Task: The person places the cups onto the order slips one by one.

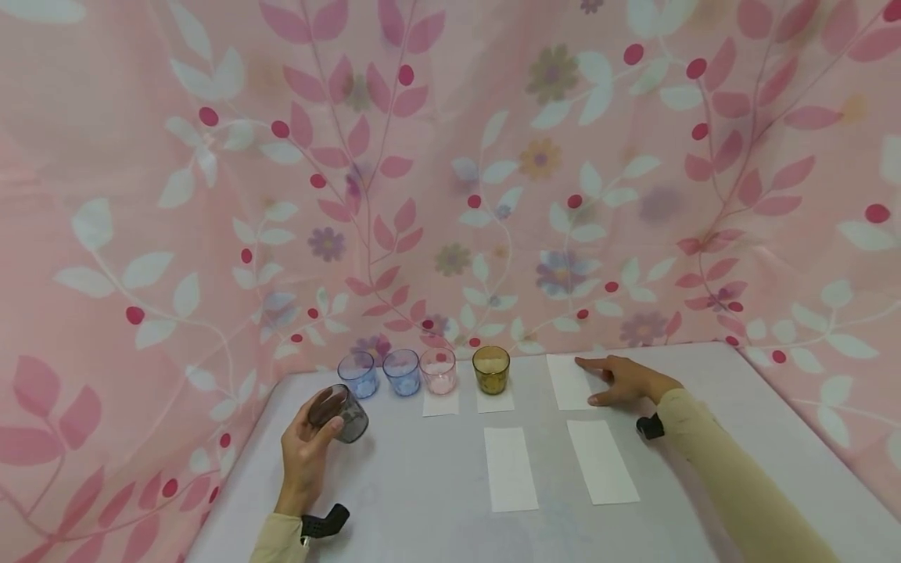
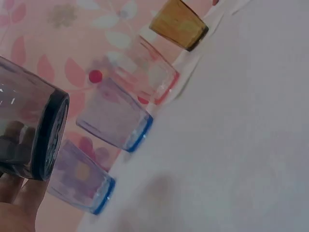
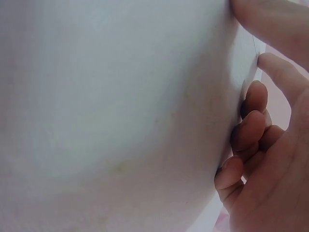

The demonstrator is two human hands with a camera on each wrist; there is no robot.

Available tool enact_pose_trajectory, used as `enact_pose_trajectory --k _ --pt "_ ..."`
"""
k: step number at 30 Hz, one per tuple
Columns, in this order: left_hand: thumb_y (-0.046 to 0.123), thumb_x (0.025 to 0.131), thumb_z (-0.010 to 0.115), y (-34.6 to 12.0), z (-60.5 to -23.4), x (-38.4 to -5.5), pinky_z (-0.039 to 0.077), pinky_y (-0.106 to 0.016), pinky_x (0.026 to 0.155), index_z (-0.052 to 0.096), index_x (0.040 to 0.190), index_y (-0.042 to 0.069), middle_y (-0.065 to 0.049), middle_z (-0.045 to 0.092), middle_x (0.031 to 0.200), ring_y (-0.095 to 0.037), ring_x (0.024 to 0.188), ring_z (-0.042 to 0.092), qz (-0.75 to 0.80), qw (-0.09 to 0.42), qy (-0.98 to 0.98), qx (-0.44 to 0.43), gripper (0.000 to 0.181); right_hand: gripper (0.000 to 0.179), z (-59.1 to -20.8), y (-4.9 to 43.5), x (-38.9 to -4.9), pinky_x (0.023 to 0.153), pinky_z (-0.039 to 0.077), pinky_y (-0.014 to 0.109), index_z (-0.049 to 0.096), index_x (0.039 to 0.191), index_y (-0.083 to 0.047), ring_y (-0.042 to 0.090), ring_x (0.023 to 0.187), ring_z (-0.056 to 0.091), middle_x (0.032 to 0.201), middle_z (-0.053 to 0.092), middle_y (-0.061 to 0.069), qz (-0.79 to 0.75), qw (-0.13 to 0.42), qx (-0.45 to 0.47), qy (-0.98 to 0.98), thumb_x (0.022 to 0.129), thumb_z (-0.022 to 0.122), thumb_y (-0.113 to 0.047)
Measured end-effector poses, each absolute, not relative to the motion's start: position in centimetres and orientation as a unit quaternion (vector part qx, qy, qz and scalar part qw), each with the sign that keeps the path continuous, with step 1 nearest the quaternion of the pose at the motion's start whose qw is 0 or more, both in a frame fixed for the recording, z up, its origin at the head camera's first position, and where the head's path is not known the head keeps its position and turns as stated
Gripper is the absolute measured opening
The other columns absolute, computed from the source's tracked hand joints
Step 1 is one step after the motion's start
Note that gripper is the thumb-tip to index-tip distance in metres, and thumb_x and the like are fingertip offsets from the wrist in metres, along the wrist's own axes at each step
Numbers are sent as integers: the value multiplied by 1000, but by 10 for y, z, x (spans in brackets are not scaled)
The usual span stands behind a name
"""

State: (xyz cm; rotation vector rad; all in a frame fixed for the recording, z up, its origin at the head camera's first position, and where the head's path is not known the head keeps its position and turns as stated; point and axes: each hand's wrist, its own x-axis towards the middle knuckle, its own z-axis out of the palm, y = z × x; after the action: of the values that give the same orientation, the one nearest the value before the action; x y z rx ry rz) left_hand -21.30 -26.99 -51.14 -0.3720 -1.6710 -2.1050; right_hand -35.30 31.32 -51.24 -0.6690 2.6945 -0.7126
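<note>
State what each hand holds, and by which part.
The left hand holds the grey glass by its side wall; the right hand grips nothing, touching a white paper.

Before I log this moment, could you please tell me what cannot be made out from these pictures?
Left wrist view: the gray glass tumbler's rim and much of the left hand, cut off by the picture's edges.
Right wrist view: the right hand's wrist, cut off by the right edge.
Head view: parts of the back-right paper slip's right edge, covered by that hand.
Head view: the far end of the slip at the amber tumbler, obscured by that tumbler.
</note>
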Motion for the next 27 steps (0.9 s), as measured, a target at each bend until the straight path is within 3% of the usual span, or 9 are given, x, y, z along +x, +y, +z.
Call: enact_pose_trajectory --k 6,14,20,27 --pt "-18 97 58 -251 -486 -218 51 -32 114 38 150 -20 -21 64 144 -25 135 64 -770 187 -581 -187 57 93 -507 313 -354 71 35 33 41 163 -12 19 81 40 85 44 3 -246 144 -218 933 88 88 -37" --pt "-12 95 68 -221 -457 -239 54 -30 110 43 151 -13 -25 60 146 -27 134 63 -729 161 -627 -223 61 94 -512 312 -356 74 37 35 41 163 -12 22 89 42 94 46 8 -259 156 -212 929 87 89 -38" --pt "-9 94 72 -195 -439 -257 55 -32 110 45 152 -10 -25 59 148 -29 135 63 -724 137 -628 -252 64 94 -512 312 -356 74 37 35 42 164 -15 21 87 42 91 46 6 -256 152 -207 932 87 89 -39" --pt "-1 94 78 -171 -423 -276 54 -32 111 49 151 -6 -20 61 148 -29 135 63 -729 96 -623 -266 65 93 -510 312 -353 76 39 37 42 163 -13 22 92 44 97 49 8 -253 151 -211 932 87 89 -37"
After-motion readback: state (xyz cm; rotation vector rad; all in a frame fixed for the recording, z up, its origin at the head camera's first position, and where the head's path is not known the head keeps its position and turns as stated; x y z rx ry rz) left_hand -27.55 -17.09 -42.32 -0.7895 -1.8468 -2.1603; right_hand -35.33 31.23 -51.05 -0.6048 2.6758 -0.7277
